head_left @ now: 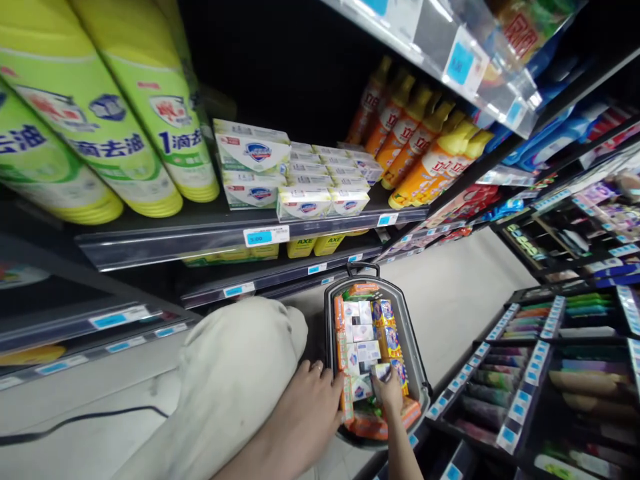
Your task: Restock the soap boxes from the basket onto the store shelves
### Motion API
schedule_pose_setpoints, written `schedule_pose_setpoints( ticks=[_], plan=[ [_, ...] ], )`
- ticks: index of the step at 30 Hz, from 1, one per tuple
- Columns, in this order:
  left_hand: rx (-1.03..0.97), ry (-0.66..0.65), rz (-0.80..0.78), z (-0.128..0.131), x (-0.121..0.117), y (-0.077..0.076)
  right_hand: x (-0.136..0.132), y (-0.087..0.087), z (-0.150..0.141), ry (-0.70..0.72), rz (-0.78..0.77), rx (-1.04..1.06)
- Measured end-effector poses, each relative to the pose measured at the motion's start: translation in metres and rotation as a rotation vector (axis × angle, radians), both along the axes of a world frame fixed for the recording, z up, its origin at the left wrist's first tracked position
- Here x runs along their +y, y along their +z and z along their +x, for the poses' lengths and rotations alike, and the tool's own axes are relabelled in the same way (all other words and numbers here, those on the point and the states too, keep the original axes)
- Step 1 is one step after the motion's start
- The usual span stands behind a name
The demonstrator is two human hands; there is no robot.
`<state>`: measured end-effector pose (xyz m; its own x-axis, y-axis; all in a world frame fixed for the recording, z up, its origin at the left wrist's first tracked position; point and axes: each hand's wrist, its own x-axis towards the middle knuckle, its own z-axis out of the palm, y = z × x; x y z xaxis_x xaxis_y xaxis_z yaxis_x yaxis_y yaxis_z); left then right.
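Note:
A grey shopping basket (416,360) stands on the floor, packed with small soap boxes in white, orange and yellow. My left hand (313,400) rests on the basket's near left rim with its fingers curled over the edge. My right hand (387,392) reaches into the basket's near end, fingers closed around a small white soap box (381,371). Above on the shelf sit stacked white soap boxes (260,170), away from both hands.
Large green detergent bottles (100,113) stand at the shelf's left, orange bottles (425,147) at its right. My knee in beige trousers (235,373) is beside the basket. Racks of small goods (550,360) line the right side of the narrow pale floor aisle (450,293).

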<state>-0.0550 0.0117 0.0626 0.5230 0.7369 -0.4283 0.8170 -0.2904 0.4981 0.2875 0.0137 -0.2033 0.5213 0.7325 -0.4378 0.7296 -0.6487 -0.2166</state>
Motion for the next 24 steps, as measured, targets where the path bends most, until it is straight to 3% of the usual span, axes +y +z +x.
schedule_pose_setpoints(
  ticks=[3, 7, 15, 19, 24],
  plan=[
    [0.040, -0.011, -0.018, 0.004, 0.004, 0.003, 0.006, -0.021, -0.002, 0.013, -0.074, -0.112],
    [0.075, -0.030, -0.077, 0.008, 0.009, 0.006, 0.009, -0.037, -0.006, 0.035, -0.055, -0.127],
    [0.091, -0.067, -0.108, 0.008, 0.011, 0.006, 0.005, -0.034, -0.007, -0.013, -0.014, -0.125],
    [0.083, -0.056, -0.101, 0.006, 0.010, 0.008, 0.015, -0.023, -0.017, 0.176, 0.067, -0.270],
    [0.068, -0.033, -0.064, 0.006, 0.007, 0.003, 0.045, -0.021, -0.027, 0.451, -0.044, -0.241]
  ],
)
